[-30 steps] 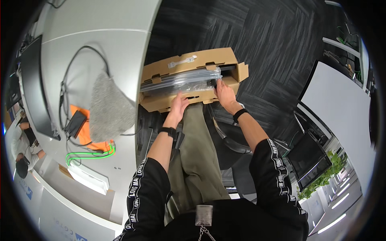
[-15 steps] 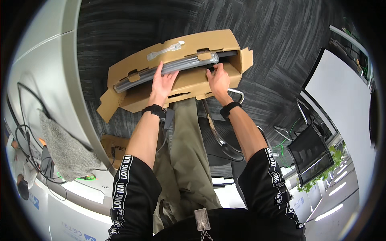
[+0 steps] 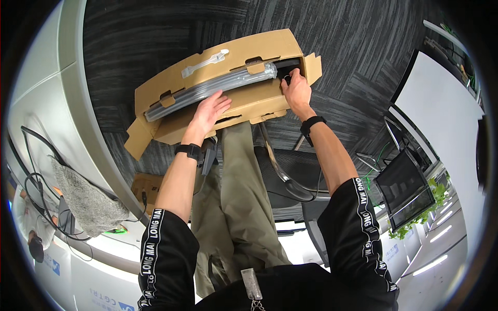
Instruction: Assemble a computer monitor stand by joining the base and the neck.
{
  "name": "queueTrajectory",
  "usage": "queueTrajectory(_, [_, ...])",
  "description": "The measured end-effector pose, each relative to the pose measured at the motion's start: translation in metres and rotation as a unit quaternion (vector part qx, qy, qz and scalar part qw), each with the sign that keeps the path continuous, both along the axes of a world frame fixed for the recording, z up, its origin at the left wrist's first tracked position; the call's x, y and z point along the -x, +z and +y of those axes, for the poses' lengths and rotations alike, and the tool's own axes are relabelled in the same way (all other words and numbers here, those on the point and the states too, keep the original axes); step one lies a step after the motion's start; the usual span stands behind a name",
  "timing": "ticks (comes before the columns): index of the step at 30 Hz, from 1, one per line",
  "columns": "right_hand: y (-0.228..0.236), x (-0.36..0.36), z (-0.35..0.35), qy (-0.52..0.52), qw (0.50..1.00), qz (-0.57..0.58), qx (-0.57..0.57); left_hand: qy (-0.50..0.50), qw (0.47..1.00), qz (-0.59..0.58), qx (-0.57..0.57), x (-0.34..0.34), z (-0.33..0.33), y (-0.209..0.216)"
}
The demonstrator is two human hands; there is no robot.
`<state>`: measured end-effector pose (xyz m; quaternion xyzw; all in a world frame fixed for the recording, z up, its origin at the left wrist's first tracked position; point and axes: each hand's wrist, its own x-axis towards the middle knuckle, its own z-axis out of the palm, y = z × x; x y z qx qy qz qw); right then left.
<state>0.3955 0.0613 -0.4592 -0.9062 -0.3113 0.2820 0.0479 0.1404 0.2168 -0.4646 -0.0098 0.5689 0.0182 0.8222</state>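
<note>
A long cardboard box [image 3: 259, 45] lies opened before my knees, its end flaps spread. Along its far side rests a long grey bundle [image 3: 218, 85] wrapped in clear plastic, partly under small cardboard tabs. My left hand [image 3: 208, 111] hovers over the near side of the opening, fingers stretched and apart, holding nothing. At the box's right end, my right hand [image 3: 298, 94] reaches inside with curled fingers beside a dark part [image 3: 288, 64]. What those fingertips grip, if anything, is hidden. A white plastic carry handle [image 3: 205, 63] is fixed to the box's far panel.
Dark patterned carpet [image 3: 353, 46] surrounds the box. A pale cabinet or desk side [image 3: 57, 103] stands at left, with cables and a grey cloth [image 3: 85, 199]. Beside my legs is a black chair [image 3: 290, 171]. Another mesh chair [image 3: 404, 186] and a white tabletop [image 3: 436, 109] are at right.
My right hand has moved right and deeper into the box's right end. The left hand has drawn back from under the wrapped bundle toward the near edge.
</note>
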Motion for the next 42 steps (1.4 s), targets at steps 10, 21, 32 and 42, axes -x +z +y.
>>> queueTrajectory(10, [-0.005,-0.007,0.003,-0.003,1.000,0.008,0.030,-0.099,0.989,0.017,-0.109,0.001,-0.017,0.029])
queueTrajectory(21, [-0.003,-0.008,0.001,-0.001,1.000,0.014,0.007,-0.283,0.947,0.043,-0.143,0.001,-0.011,0.022])
queueTrajectory(32, [-0.010,-0.005,0.005,0.000,0.998,0.024,0.061,-0.285,0.932,0.098,-0.200,0.000,-0.019,0.028])
queueTrajectory(42, [0.061,0.055,-0.025,-0.084,0.989,0.078,-0.090,-0.310,0.919,0.127,-0.210,0.051,-0.067,0.127])
